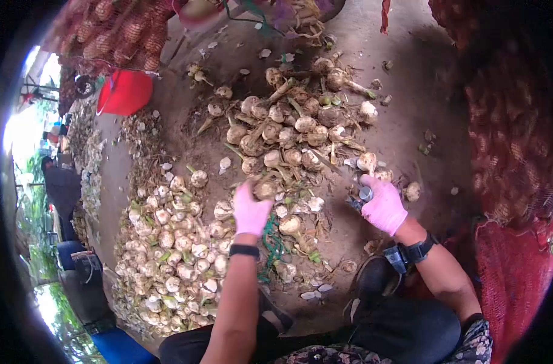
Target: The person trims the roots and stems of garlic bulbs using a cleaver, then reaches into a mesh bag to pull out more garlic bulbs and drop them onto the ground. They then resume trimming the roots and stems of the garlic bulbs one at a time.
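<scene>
My left hand [252, 213], in a pink glove, has its fingers curled round a dirty garlic bulb [265, 189]. A knife [340, 171] is gripped in my gloved right hand [385, 207]; its thin blade points up and left toward the heap, and its round metal handle end shows by the thumb. Just beyond both hands lies a heap of soil-covered garlic bulbs [287, 136] with stems. A wide pile of paler, trimmed bulbs [176, 255] spreads left of my left forearm. Beside that wrist is tangled green netting [275, 242].
Filled red mesh sacks stand at the right [510, 139] and upper left [121, 33]. A red bucket [128, 93] sits at the left. An emptier red mesh bag [513, 273] lies by my right arm. White cut pieces [311, 295] litter the ground near my shoes.
</scene>
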The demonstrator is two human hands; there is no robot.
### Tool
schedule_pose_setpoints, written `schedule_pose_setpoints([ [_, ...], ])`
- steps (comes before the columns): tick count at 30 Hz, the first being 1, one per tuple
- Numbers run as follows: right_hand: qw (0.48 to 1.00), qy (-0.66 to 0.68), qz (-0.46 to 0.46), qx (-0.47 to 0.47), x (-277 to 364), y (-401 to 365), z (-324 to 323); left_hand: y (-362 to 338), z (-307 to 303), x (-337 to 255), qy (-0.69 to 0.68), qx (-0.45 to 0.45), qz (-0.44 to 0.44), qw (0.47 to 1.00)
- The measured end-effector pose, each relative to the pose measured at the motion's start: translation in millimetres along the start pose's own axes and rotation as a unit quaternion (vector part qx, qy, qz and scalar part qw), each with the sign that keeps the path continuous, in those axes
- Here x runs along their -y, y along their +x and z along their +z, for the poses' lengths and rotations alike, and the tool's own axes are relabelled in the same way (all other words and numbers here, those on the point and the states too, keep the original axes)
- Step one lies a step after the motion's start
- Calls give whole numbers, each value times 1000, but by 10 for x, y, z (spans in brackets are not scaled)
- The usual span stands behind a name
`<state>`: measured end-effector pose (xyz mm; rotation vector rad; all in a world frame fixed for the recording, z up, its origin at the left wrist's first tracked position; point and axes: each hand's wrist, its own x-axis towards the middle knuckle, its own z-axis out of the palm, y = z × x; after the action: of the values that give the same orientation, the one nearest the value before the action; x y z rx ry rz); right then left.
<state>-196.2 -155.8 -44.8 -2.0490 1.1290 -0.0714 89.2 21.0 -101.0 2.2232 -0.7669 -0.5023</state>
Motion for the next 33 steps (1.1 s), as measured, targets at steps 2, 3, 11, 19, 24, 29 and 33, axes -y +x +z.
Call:
schedule_pose_setpoints([
  [2, 1000, 15, -11, 20, -4, -53, -25, -106, 345, -540, 303, 11, 43, 952],
  [3, 1000, 13, -11, 19, -21, -75, -28, -101, 380, -616, 354, 49, 15, 934],
  [11, 997, 59, -42, 20, 10, -155, 86, -283, 371, -468, 266, 113, 90, 953],
  [19, 998, 56, -42, 7, 8, -202, 55, -447, 543, -547, 400, 167, -15, 901],
  [24, 995, 6, -25, 98, 81, -220, 12, -619, 456, -524, 122, 77, 74, 987],
  [29, 993, -18, -72, 94, 365, -246, -94, -731, 410, -949, 74, 147, 50, 985],
  [33, 988, -14, -149, 35, 350, -255, -99, -808, 384, -1130, 48, 92, 135, 985],
])
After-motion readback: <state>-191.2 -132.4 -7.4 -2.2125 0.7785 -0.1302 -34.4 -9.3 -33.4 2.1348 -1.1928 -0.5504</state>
